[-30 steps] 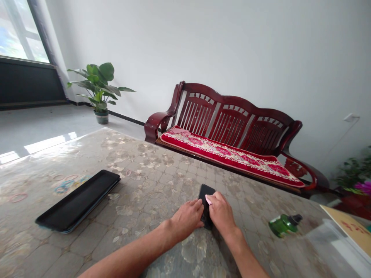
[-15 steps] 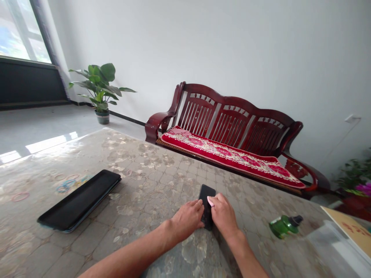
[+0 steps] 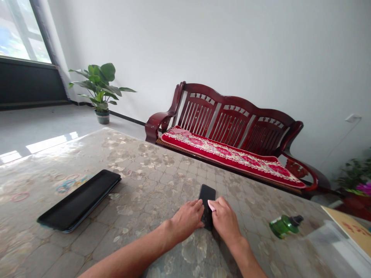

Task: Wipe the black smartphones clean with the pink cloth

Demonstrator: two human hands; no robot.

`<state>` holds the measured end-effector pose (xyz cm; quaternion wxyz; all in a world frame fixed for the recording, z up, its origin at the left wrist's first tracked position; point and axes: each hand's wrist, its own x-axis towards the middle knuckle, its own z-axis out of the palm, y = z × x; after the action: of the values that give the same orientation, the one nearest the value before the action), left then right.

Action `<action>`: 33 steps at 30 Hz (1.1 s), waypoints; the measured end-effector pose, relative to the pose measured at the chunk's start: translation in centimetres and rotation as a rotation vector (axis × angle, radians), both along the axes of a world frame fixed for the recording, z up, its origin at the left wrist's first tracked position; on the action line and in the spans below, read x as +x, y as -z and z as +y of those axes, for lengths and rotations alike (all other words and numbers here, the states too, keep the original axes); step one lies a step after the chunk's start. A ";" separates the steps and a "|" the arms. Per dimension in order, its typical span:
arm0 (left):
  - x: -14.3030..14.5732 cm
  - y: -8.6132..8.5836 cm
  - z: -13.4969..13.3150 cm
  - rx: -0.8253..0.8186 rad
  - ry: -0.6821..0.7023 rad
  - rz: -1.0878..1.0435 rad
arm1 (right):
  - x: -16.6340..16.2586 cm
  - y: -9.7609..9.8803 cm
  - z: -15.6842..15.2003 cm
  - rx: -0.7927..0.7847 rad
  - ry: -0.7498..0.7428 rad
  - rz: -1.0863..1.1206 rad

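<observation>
A black smartphone (image 3: 207, 210) lies flat on the patterned table cover, its dark screen facing up. Along its left edge rest the fingers of my left hand (image 3: 188, 218), closed against the phone and steadying it. My right hand (image 3: 225, 218) is bent over the phone's right side. Between its fingers shows a small pale pink piece (image 3: 211, 205), pressed on the screen; its material is too small to make out, and most of it is hidden in the hand.
A black tablet-like slab (image 3: 81, 199) lies at left beside coloured rubber bands (image 3: 67, 186). To the right are a green bottle with a black cap (image 3: 284, 226) and a clear plastic box (image 3: 333, 243). Beyond the table (image 3: 150, 162) stands a red wooden bench (image 3: 232, 119).
My right hand has shifted very slightly to the right with the pink piece. The left hand and the smartphone have stayed in place.
</observation>
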<state>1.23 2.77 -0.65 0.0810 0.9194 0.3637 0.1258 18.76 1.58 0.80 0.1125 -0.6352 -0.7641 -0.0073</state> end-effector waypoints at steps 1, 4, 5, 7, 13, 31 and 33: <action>0.0 -0.1 0.0 -0.004 0.002 0.000 | 0.0 -0.1 0.5 0.003 0.015 -0.009; -0.1 -0.3 0.1 -0.008 0.014 0.008 | 0.0 -0.7 2.3 0.016 0.069 -0.036; -0.1 -0.2 0.1 -0.008 0.014 0.010 | -0.1 -0.8 2.8 0.018 0.080 -0.041; -0.1 0.0 0.2 -0.005 0.010 0.006 | -0.1 -0.8 2.9 0.017 0.079 -0.046; 0.0 0.5 0.2 0.001 -0.004 -0.015 | 0.1 0.1 0.1 0.042 0.000 -0.009; 0.0 0.6 0.1 0.020 0.002 0.008 | -0.6 0.1 0.4 0.021 -0.001 0.024; 0.0 0.6 0.1 0.016 -0.002 0.016 | -0.7 -0.1 1.3 0.023 0.025 0.035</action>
<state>1.26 2.87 -1.24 0.0705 0.9207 0.3642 0.1213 18.10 2.84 0.87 0.1328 -0.6433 -0.7540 -0.0064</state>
